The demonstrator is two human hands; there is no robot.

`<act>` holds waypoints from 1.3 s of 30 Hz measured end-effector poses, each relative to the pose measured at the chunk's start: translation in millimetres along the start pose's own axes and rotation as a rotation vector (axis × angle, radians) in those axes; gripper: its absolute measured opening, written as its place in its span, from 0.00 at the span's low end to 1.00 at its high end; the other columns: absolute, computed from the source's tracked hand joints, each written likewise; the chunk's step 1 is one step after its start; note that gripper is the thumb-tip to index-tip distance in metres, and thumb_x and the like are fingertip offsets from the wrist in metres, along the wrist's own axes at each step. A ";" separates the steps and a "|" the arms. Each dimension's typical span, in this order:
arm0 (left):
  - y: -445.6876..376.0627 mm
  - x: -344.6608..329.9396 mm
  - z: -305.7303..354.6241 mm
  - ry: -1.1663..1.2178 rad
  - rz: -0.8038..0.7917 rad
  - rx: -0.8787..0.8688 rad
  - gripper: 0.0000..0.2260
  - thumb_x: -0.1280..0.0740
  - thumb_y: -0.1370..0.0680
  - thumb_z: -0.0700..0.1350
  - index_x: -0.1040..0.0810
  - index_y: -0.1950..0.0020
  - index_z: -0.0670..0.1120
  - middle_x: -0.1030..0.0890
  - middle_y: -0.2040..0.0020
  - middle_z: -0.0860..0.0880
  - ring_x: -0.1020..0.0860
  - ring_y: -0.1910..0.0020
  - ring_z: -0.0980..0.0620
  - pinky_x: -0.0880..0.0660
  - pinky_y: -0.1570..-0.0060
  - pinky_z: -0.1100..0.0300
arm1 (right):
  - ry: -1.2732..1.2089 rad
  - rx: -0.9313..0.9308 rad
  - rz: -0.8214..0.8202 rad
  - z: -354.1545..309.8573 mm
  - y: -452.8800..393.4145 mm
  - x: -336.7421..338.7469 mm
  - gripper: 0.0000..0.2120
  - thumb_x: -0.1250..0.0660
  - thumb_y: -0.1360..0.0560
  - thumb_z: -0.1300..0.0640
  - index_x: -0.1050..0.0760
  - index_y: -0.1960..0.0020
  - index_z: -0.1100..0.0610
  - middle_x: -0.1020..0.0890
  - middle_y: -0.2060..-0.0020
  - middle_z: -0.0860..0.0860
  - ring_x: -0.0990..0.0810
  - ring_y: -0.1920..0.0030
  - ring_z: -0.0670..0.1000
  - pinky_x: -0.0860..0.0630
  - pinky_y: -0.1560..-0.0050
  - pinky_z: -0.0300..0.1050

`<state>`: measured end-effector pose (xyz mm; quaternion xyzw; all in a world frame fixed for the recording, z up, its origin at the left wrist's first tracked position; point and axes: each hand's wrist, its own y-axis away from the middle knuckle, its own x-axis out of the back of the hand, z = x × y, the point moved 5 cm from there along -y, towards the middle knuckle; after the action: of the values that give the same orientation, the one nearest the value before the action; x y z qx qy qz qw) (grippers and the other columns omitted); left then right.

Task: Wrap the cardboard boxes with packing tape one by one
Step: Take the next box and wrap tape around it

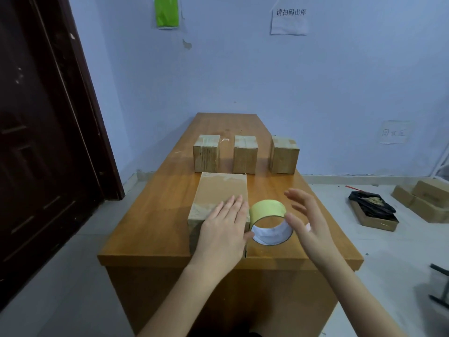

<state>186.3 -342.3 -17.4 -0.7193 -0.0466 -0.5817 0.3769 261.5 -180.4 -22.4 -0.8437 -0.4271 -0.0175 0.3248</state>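
A large cardboard box [220, 190] lies near the front of the wooden table [155, 215]. My left hand [224, 227] rests flat on its near top, fingers straight, thumb touching the tape roll. A yellow packing tape roll [268, 215] stands on edge against the box's right side, its white core facing me. My right hand [305, 220] hovers just right of the roll with fingers spread and slightly curved; whether its thumb touches the roll is unclear. Three smaller taped boxes stand in a row further back: left [206, 153], middle [245, 154], right [284, 154].
A dark door [43, 142] stands at the left. On the floor at the right lie an open box with a black bag [373, 210] and more cardboard boxes [425, 200]. Paper notes hang on the blue wall.
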 end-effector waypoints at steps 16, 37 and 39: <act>2.4 -3.6 -2.4 0.012 0.013 -0.022 0.32 0.41 0.20 0.55 0.54 0.23 0.49 0.52 0.23 0.52 0.54 0.25 0.55 0.63 0.33 0.63 | 0.390 0.303 -0.171 -14.1 -29.4 -24.6 0.11 0.42 0.27 0.58 0.20 0.56 0.58 0.24 0.70 0.45 0.27 0.70 0.46 0.30 0.71 0.44; 0.7 -2.2 -3.3 0.001 -0.007 -0.048 0.34 0.43 0.21 0.59 0.59 0.23 0.52 0.52 0.22 0.49 0.53 0.24 0.53 0.61 0.31 0.60 | 0.772 0.169 -0.485 -3.0 -27.0 -38.5 0.18 0.47 0.21 0.39 0.35 0.49 0.55 0.30 0.64 0.44 0.31 0.66 0.44 0.37 0.65 0.43; 0.2 -1.3 -1.4 -0.002 -0.024 -0.067 0.32 0.43 0.21 0.59 0.56 0.23 0.55 0.51 0.22 0.48 0.52 0.24 0.51 0.57 0.29 0.58 | 0.742 0.140 -0.471 -0.4 -23.9 -32.8 0.18 0.44 0.22 0.40 0.34 0.49 0.56 0.29 0.61 0.47 0.30 0.64 0.47 0.37 0.63 0.43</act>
<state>184.9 -342.8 -18.6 -0.7313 -0.0360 -0.5868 0.3456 223.3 -193.7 -19.4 -0.6360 -0.4623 -0.3637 0.4995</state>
